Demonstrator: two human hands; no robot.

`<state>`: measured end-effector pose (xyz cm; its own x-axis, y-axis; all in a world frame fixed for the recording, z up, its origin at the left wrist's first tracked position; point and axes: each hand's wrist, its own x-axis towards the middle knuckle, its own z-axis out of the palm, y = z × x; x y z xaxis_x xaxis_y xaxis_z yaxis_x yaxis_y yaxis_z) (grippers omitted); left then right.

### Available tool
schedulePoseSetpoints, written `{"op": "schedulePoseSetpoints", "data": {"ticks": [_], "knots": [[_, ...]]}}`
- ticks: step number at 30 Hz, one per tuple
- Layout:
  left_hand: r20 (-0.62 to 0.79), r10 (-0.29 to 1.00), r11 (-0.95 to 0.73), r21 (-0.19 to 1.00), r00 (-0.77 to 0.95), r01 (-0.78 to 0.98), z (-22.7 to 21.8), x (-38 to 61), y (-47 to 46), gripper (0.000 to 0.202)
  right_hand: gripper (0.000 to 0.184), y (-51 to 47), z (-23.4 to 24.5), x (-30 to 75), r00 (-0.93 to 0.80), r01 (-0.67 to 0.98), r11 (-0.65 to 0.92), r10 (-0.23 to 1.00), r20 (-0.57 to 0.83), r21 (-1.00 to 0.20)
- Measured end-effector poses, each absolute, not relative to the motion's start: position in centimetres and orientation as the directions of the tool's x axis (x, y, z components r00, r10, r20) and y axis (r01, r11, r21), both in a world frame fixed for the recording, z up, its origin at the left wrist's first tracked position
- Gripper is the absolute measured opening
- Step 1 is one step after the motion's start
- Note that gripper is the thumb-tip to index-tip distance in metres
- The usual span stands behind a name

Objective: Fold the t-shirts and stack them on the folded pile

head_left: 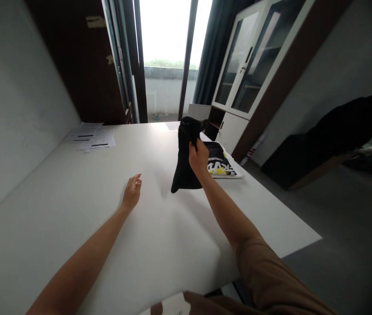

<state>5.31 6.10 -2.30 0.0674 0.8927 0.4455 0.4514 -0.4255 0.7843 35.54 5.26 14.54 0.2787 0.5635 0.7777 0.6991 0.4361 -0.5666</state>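
My right hand [198,156] is raised over the white table [74,210] and is closed round a black garment [184,168], which hangs down from the grip with its lower end just above the tabletop. My left hand [132,191] hovers low over the table to the left of the garment, fingers loosely stretched and holding nothing. Behind the hanging cloth lies a folded black shirt with white and yellow print [220,164] near the table's right edge.
A spread of printed papers [90,138] lies at the far left corner of the table by the wall. A glass-door cabinet [248,61] stands at the right, a window behind the table. A dark draped seat [333,135] sits on the floor to the right.
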Motion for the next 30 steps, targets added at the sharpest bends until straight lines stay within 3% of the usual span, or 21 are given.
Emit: {"op": "schedulePoseSetpoints", "data": {"ticks": [4, 12, 15, 20, 26, 30], "knots": [[0.455, 0.887, -0.434, 0.762, 0.078, 0.482, -2.2, 5.5, 5.9, 0.042, 0.033, 5.4, 17.6, 41.7, 0.282, 0.819, 0.3, 0.533, 0.798, -0.49], [0.466, 0.88, -0.443, 0.736, 0.09, 0.511, -2.1, 5.5, 6.0, 0.041, 0.039, 10.9, 18.9, 50.7, 0.358, 0.923, -0.176, 0.718, 0.597, -0.342], [0.456, 0.886, -0.431, 0.737, 0.088, 0.521, -1.8, 5.6, 5.7, 0.04, 0.046, 14.7, 16.7, 53.0, 0.412, 0.905, -0.304, 0.8, 0.435, -0.297], [0.462, 0.883, -0.428, 0.729, 0.077, 0.534, -1.5, 5.8, 5.0, 0.039, 0.054, 16.6, 11.4, 55.5, 0.459, 0.854, -0.438, 0.889, 0.01, -0.281], [0.435, 0.895, -0.419, 0.742, 0.099, 0.524, -1.1, 6.2, 4.7, 0.039, 0.057, 14.8, 7.4, 56.0, 0.575, 0.809, -0.539, 0.809, 0.122, -0.235], [0.422, 0.901, -0.406, 0.746, 0.096, 0.528, -1.0, 6.2, 4.8, 0.04, 0.047, 14.4, 7.0, 57.0, 0.626, 0.768, -0.572, 0.767, 0.145, -0.287]]}}
